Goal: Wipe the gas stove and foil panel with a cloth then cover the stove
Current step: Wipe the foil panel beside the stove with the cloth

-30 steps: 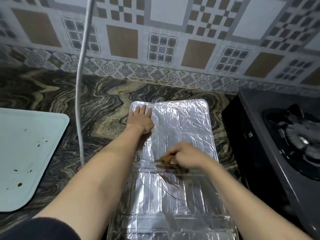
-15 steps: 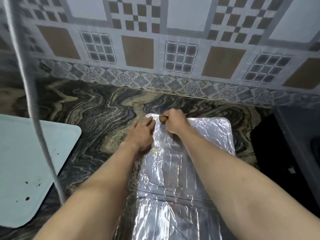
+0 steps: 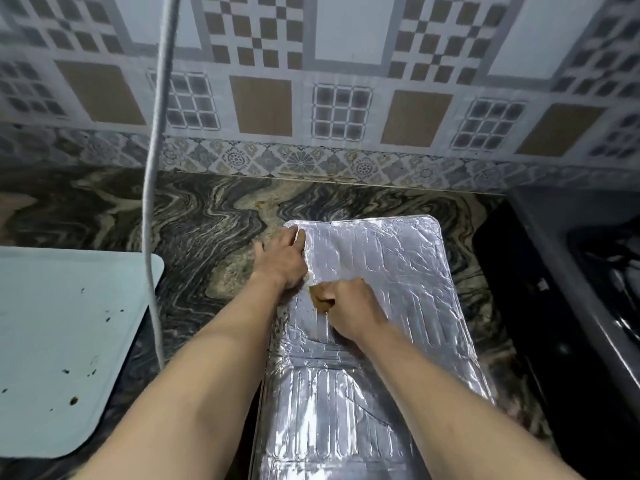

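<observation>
The foil panel lies flat on the marbled tabletop, its long side running away from the person. The right hand has its grip curled tight round a small brown cloth, pressed onto the foil. Just left of that grip, the left hand rests flat, fingers straight, on the panel's far left edge. Right of both lies the black gas stove; well left, a pale tray and a hanging cord.
</observation>
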A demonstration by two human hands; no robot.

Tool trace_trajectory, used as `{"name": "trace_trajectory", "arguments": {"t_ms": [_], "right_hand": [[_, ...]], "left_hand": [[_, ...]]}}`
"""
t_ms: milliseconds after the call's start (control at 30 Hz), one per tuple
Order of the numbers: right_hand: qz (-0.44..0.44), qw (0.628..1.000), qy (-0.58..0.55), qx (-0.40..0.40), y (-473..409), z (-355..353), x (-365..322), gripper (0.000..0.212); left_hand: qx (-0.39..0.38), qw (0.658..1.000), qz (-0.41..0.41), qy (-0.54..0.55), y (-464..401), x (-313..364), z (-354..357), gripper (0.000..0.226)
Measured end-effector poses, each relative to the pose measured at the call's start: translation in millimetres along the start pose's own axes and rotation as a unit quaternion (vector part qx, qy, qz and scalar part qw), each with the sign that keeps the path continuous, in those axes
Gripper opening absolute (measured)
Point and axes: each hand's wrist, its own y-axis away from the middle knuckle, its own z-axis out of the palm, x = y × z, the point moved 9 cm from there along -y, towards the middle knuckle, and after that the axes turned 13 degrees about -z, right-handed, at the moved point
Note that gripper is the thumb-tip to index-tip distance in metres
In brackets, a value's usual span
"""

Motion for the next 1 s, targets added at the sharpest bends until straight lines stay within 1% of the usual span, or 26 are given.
{"name": "trace_trajectory", "arguments": {"t_ms": [100, 200, 267, 400, 467, 533, 600, 667, 733, 767, 800, 833, 867, 900, 933, 967, 1000], "right_hand": [[-0.005, 1.000, -0.026, -0.002, 26, 7, -8, 0.024], [0.000, 1.000, -0.027, -0.012, 46, 20, -12, 0.030], [0.015, 0.998, -0.052, -0.012, 58, 26, -13, 0.035], [0.018, 0.996, -0.078, -0.025, 79, 29, -24, 0.036], [0.006, 0.997, -0.074, -0.025, 83, 29, -24, 0.030], [0.007, 0.996, -0.079, -0.032, 85, 28, -23, 0.033], [-0.004, 0.994, -0.081, -0.070, 84, 29, -25, 0.032], [-0.009, 0.987, -0.087, -0.138, 83, 27, -30, 0.029], [0.013, 0.967, -0.133, -0.217, 77, 20, -31, 0.030], [0.029, 0.956, -0.161, -0.245, 71, 12, -29, 0.028], [0.044, 0.949, -0.184, -0.251, 59, 2, -23, 0.027], [0.060, 0.951, -0.200, -0.228, 43, -12, -14, 0.029], [0.075, 0.957, -0.213, -0.182, 23, -25, 0, 0.030], [0.087, 0.965, -0.217, -0.119, 3, -40, 13, 0.028], [0.093, 0.972, -0.208, -0.051, -15, -54, 24, 0.026], [0.094, 0.978, -0.185, 0.000, -34, -64, 35, 0.026], [0.092, 0.983, -0.153, 0.031, -51, -69, 44, 0.026]], "left_hand": [[-0.004, 1.000, -0.001, 0.000, 1, 0, -1, 0.064], [-0.013, 1.000, -0.001, 0.004, 4, 0, -2, 0.069], [-0.016, 1.000, 0.000, 0.004, 5, 1, -3, 0.070], [-0.020, 1.000, -0.002, 0.003, 5, 0, -4, 0.072], [-0.020, 1.000, -0.003, 0.005, 6, 2, -5, 0.072], [-0.025, 1.000, -0.005, 0.006, 6, 2, -5, 0.072], [-0.026, 1.000, -0.006, 0.007, 6, 3, -5, 0.072], [-0.028, 1.000, -0.005, 0.009, 5, 3, -5, 0.070], [-0.029, 1.000, -0.003, 0.009, 2, 3, -3, 0.067], [-0.031, 0.999, -0.002, 0.009, -1, 2, -2, 0.065], [-0.033, 0.999, 0.001, 0.009, -2, 2, -3, 0.063], [-0.032, 0.999, 0.010, 0.013, -3, 3, -5, 0.060], [-0.024, 0.999, 0.018, 0.022, -5, 4, -9, 0.056], [-0.009, 0.999, 0.025, 0.036, -4, 3, -13, 0.053], [0.016, 0.998, 0.030, 0.052, -1, 1, -19, 0.051], [0.047, 0.996, 0.030, 0.065, 1, -4, -24, 0.051], [0.073, 0.995, 0.030, 0.068, 5, -9, -28, 0.051]]}}
